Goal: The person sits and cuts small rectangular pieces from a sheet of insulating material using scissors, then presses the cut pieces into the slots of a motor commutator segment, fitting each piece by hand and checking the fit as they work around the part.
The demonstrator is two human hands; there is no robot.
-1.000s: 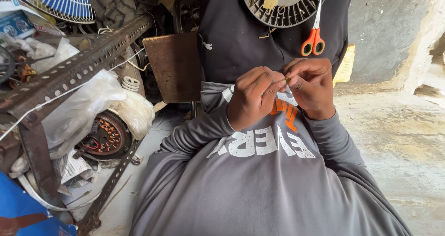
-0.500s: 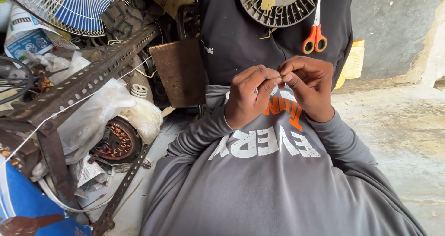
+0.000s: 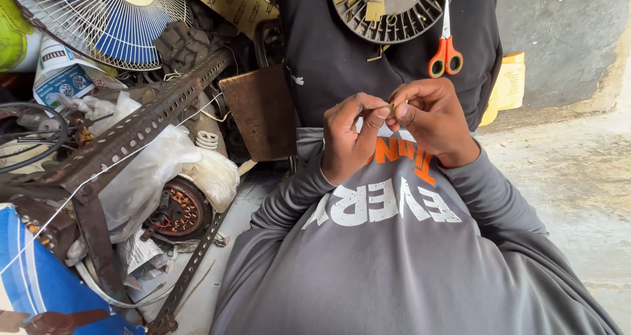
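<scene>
Since the earlier frame the view has tipped up, bringing more of the blue fan [image 3: 108, 19] into sight at far left, while both hands stay raised before the chest. The left hand [image 3: 351, 138] and right hand [image 3: 430, 118] pinch a small tan piece [image 3: 391, 109] between thumbs and fingertips, where the hands meet. Orange-handled scissors [image 3: 445, 49] lie just beyond.
</scene>
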